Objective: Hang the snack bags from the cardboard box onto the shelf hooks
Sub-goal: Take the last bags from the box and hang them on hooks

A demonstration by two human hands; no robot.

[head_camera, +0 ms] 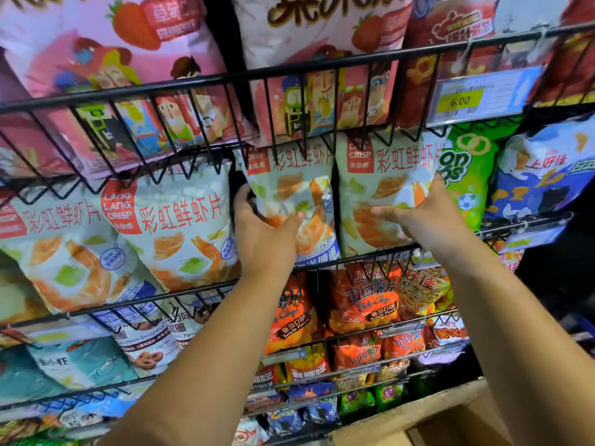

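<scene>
head view: a person's left hand (264, 233) grips the left prawn-crisp bag (289, 185), fingers curled round its left edge and thumb pressed on its front. the right hand (425, 217) holds the right prawn-crisp bag (383, 188) the same way, thumb across the front and fingers wrapped round the right edge. both bags stand side by side, touching, on the middle tier of a black wire rack (225, 79), their tops under the tier above. each reads "crisp" in a red corner patch beside red chinese characters. two matching bags (170, 226) to the left read "lang lang crisp". above, pink bags (112, 43) are marked "strawberry"; a yellow price tag (460, 101) shows "6.00". below, orange bags (363, 300) read "tomato flavor". a corner of the cardboard box (450, 416) shows at lower right.
</scene>
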